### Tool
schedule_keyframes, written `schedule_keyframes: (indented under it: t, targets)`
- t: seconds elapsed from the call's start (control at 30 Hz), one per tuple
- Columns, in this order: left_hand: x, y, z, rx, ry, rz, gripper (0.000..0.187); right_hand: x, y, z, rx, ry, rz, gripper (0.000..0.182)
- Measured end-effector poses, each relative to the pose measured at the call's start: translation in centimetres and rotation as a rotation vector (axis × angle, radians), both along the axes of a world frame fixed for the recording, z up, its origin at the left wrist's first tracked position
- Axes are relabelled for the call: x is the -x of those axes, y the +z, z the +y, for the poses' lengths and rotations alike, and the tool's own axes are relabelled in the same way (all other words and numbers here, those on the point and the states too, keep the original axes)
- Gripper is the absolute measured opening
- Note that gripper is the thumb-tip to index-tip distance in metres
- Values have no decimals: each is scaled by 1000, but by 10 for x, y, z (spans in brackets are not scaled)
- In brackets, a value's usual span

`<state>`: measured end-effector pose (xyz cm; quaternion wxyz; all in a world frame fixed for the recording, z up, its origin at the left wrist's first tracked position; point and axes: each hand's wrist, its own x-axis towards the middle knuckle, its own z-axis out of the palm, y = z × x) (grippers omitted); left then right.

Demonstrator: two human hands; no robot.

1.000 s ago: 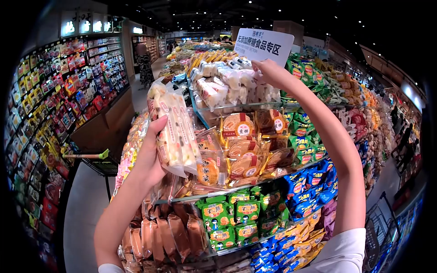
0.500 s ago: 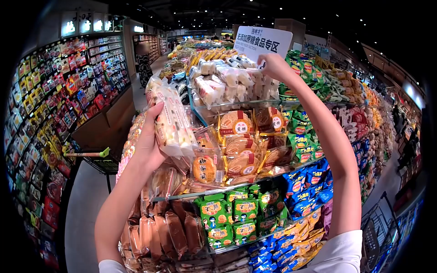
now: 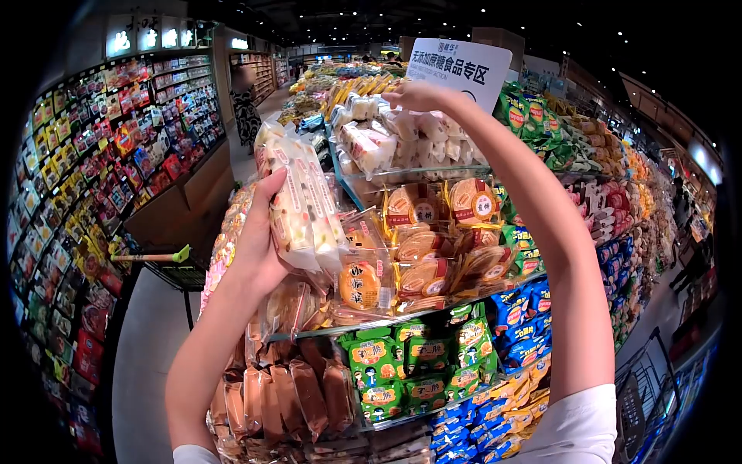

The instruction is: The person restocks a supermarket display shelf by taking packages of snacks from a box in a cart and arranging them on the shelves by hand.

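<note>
Upright at the left, my left hand [image 3: 261,243] is closed around a few clear-wrapped white bars [image 3: 301,205] with coloured bits, which look like nougat. My right hand [image 3: 417,97] is above the top bin of similar white wrapped bars [image 3: 367,147]. Its fingers stretch to the left, with nothing visible in them; the fingertips are small and partly obscured. Behind that hand stands a white sign [image 3: 464,69] with Chinese lettering. Below the white bars lie round wrapped pancake crisps [image 3: 421,243].
Green snack packets [image 3: 375,352], blue packets [image 3: 522,309] and brown wrapped bars [image 3: 286,394] fill the lower tiers. A cart with a yellow-green handle [image 3: 154,257] is at the left, before a wall of packaged goods [image 3: 116,147]. Another person [image 3: 245,108] stands in the far aisle.
My right hand has moved left across the top bin, and its fingers have straightened. My left hand keeps hold of the white bars. The view has shifted slightly.
</note>
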<state>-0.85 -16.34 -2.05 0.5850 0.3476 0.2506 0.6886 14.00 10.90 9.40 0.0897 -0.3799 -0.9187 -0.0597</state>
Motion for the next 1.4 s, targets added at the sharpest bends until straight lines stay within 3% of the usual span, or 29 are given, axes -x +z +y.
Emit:
schedule_keyframes:
  t: [0.07, 0.13, 0.17, 0.23, 0.33, 0.4, 0.5, 0.53, 0.63, 0.77, 0.9, 1.0, 1.1, 1.2, 1.33, 1.4]
  targets:
    - [3, 1, -8, -5, 14, 7, 60, -15, 6, 15, 225, 74, 97, 51]
    - [8, -1, -11, -8, 26, 9, 60, -37, 10, 18, 271, 266, 129, 33]
    - [10, -2, -10, -13, 49, 1, 60, -46, 12, 15, 274, 264, 125, 33]
    - [12, -1, -4, -12, 64, -13, 59, -63, 15, -10, 28, 102, 58, 35]
    - [12, 20, 21, -66, 7, 0, 61, -76, 3, -20, -58, 25, -90, 41]
    - [13, 43, 46, -152, -120, 38, 66, -80, -10, -18, -179, 78, 46, 35]
    - [13, 73, 96, -190, -123, 97, 71, -81, -22, -25, -370, 2, 140, 30]
    - [5, 81, 105, -184, -47, 86, 67, -84, -24, -27, -373, 4, 138, 30]
    - [8, 89, 155, -94, -141, 93, 60, -89, -27, -41, -466, -70, 320, 26]
    - [7, 90, 199, 5, -275, 177, 47, -91, -36, -35, -503, -73, 289, 26]
    - [-12, 92, 207, 41, -298, 229, 39, -101, -30, -36, -398, -54, 328, 26]
    - [-23, 94, 208, 56, -282, 250, 38, -96, -30, -41, -323, -46, 501, 29]
    - [-23, 89, 206, 59, -303, 265, 39, -87, -35, -41, -312, 389, 551, 35]
    - [-16, 87, 202, 22, -311, 217, 41, -69, -44, -40, -235, 480, 493, 33]
    - [-1, 95, 182, -159, -118, 202, 50, -64, -45, -29, -340, 398, 321, 23]
    - [12, 102, 167, -191, -194, 308, 55, -68, -45, -29, -294, 418, 343, 20]
